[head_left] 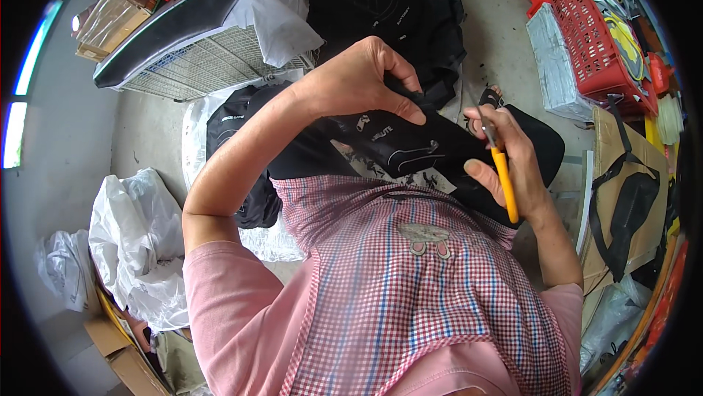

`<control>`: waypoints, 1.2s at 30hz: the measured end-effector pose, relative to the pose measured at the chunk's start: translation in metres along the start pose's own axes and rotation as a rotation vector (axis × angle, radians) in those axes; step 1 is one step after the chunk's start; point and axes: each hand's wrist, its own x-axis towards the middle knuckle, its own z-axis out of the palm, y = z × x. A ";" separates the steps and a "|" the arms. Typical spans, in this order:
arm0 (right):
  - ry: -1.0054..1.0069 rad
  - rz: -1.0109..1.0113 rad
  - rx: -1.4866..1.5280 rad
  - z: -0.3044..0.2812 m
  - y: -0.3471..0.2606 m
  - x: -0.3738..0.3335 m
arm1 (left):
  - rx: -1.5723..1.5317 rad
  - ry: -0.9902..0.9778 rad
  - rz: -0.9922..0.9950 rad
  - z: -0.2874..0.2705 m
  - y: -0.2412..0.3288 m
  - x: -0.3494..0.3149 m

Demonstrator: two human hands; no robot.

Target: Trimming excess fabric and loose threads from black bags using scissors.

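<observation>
My left hand (370,77) is closed on the upper edge of a black fabric piece (399,136) with pale printing and thin curved lines, held above my lap. Its thumb presses on the near side of the cloth. In my right hand (521,148) is a pair of scissors (504,184) with yellow handles, the metal blades pointing up and away from me. They are just right of the fabric; I cannot tell whether the blades touch it. Small black scraps (366,164) lie below the cloth, over my checked apron (410,286).
A large black fabric heap (388,15) lies ahead, and more black cloth (227,121) to my left. A wire rack (198,63) stands far left, near white plastic bags (143,242). At right are a red basket (597,41) and a cardboard sheet (622,213) with a black strap.
</observation>
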 end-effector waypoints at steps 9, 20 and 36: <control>-0.118 -0.263 -0.441 -0.006 -0.003 0.009 | -0.052 0.104 -0.048 0.002 0.012 -0.011; -0.139 -0.275 -0.368 -0.005 -0.005 0.008 | -0.135 0.143 -0.050 0.012 0.010 -0.013; -0.072 -0.379 -0.561 -0.019 0.001 0.035 | -0.190 0.233 -0.226 0.006 0.019 -0.010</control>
